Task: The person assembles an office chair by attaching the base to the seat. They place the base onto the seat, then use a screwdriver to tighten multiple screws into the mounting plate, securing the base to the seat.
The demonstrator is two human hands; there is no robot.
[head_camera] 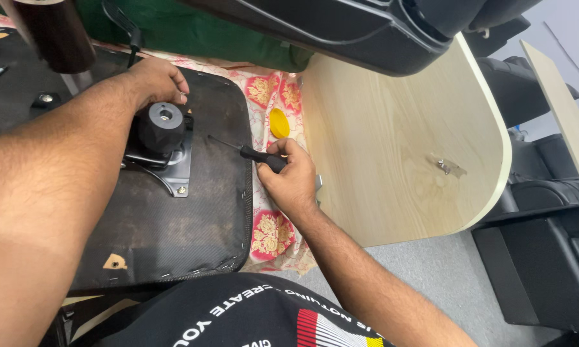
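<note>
Fastening the metal bracket (174, 168) to seat base (174, 218): right hand (294, 180) grips screwdriver (254, 154), left hand (156, 80) closed, contents hidden; next, prob. tip into screw (182, 189).

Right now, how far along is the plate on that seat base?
Done: the black metal mounting plate sits on the upturned black seat base, one screw showing at its near corner. In hand: right hand holds a black-handled screwdriver; left hand rests at the far edge. Other corners are hidden, so can't tell.
</note>
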